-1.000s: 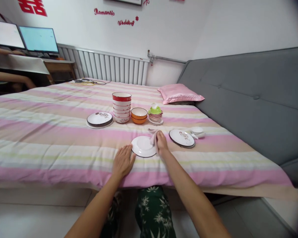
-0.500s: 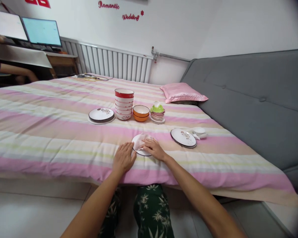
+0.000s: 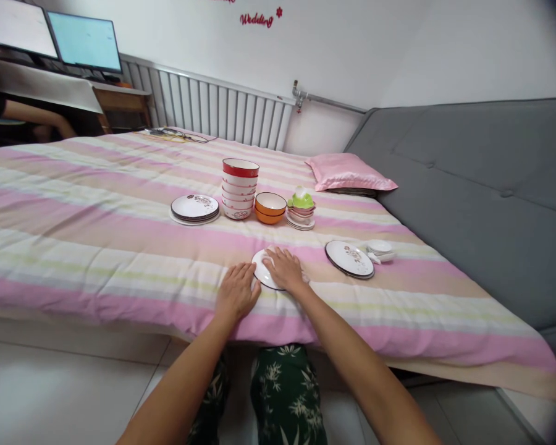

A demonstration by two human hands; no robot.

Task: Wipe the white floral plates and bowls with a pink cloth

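A white plate (image 3: 262, 272) with a dark rim lies on the striped bedspread in front of me. My left hand (image 3: 236, 289) rests flat at its left edge, fingers stretched out and touching the rim. Over the right part of the plate, my right hand (image 3: 285, 269) presses down on a pale pink cloth (image 3: 305, 277). Most of the cloth is hidden under that palm; a bit shows past the plate's right edge.
Behind the plate stand stacked plates (image 3: 194, 207), a tall bowl stack (image 3: 240, 191), orange bowls (image 3: 270, 210) and small dishes topped with a green one (image 3: 301, 203). More plates (image 3: 349, 258) and small white dishes (image 3: 380, 249) lie right. A person's leg (image 3: 39, 117) shows by the desk.
My right hand and the cloth have shifted over the plate, and the hand now covers more of the cloth. My left hand keeps its place at the rim. The view has tilted slightly.
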